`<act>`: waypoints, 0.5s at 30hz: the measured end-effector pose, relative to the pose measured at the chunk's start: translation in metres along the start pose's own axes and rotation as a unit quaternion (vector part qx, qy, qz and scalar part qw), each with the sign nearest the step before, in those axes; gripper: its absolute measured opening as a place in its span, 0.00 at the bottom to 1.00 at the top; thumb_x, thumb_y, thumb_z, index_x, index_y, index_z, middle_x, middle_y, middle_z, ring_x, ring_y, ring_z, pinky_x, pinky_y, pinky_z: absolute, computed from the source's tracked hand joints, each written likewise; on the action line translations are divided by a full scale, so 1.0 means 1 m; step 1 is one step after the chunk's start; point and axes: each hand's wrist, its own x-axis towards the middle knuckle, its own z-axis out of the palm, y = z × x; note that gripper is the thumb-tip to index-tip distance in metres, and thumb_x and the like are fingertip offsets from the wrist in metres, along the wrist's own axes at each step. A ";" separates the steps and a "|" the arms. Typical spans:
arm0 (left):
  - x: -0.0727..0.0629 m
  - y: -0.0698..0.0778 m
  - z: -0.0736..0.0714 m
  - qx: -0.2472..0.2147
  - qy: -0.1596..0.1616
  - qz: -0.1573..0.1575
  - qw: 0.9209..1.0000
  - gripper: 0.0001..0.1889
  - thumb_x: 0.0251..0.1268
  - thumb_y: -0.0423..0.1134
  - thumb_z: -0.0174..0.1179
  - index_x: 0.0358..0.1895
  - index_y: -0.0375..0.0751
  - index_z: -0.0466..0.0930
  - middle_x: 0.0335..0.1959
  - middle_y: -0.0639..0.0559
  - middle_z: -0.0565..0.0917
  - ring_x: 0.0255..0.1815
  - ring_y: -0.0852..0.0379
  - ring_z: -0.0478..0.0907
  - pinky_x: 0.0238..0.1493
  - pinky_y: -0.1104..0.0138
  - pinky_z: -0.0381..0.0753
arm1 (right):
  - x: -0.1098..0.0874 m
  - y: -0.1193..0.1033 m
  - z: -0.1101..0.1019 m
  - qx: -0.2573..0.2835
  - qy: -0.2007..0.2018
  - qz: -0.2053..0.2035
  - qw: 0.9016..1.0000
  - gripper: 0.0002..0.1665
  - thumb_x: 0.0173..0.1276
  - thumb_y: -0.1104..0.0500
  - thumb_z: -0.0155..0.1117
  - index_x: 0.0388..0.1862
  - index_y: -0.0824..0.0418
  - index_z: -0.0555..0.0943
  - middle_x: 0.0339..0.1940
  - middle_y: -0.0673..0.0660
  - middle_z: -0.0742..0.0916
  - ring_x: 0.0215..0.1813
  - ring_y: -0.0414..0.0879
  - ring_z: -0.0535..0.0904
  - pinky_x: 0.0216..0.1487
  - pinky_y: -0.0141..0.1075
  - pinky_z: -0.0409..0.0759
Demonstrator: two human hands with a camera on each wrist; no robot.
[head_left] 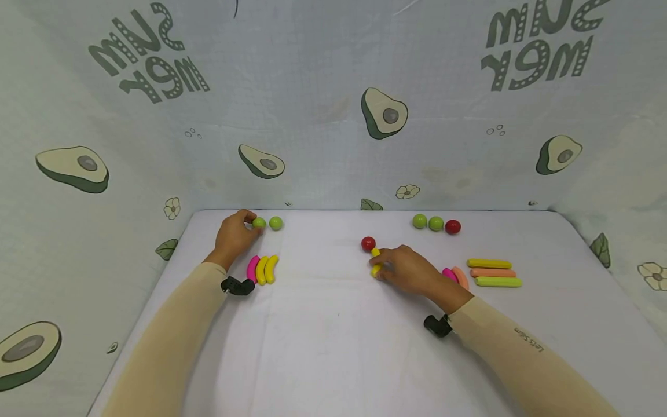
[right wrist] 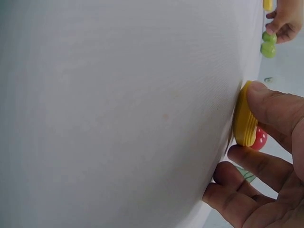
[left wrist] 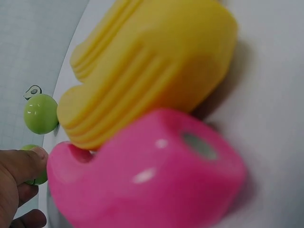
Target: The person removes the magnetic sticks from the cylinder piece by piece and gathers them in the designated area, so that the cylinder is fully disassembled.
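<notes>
At the back left, my left hand (head_left: 237, 236) pinches a green ball (head_left: 259, 223) between thumb and fingers, and a second green ball (head_left: 276, 223) lies just right of it. Nearer to me lie a curved pink stick (head_left: 252, 269), with a grey round inset in its end, and two curved yellow sticks (left wrist: 142, 80). Right of the middle, my right hand (head_left: 409, 270) holds another curved yellow stick (right wrist: 244, 116) by thumb and index finger, low over the white surface. A red ball (head_left: 368, 244) sits just behind this stick; whether they touch I cannot tell.
Two green balls (head_left: 428, 222) and a red ball (head_left: 453, 227) stand in a row at the back right. Curved pink and orange sticks (head_left: 461, 278) lie partly behind my right hand. Farther right are straight yellow, orange and lime sticks (head_left: 498, 282). A printed cloth wall (head_left: 323, 116) encloses the table.
</notes>
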 end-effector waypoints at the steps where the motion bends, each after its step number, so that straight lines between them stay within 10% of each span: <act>1: 0.000 0.000 0.000 -0.001 -0.002 -0.001 1.000 0.21 0.70 0.41 0.67 0.61 0.37 0.76 0.59 0.39 0.80 0.54 0.41 0.76 0.61 0.49 0.76 | 0.000 0.000 0.000 0.000 0.000 0.000 1.000 0.20 0.67 0.58 0.75 0.58 0.53 0.88 0.68 0.61 0.80 0.68 0.62 0.72 0.65 0.54 0.74; 15: -0.004 0.002 -0.006 -0.009 0.012 0.019 1.000 0.28 0.68 0.41 0.69 0.67 0.36 0.73 0.63 0.38 0.78 0.60 0.38 0.74 0.63 0.47 0.75 | 0.001 -0.002 0.000 -0.003 -0.007 0.020 1.000 0.20 0.67 0.57 0.74 0.59 0.51 0.88 0.69 0.61 0.80 0.70 0.62 0.71 0.65 0.54 0.75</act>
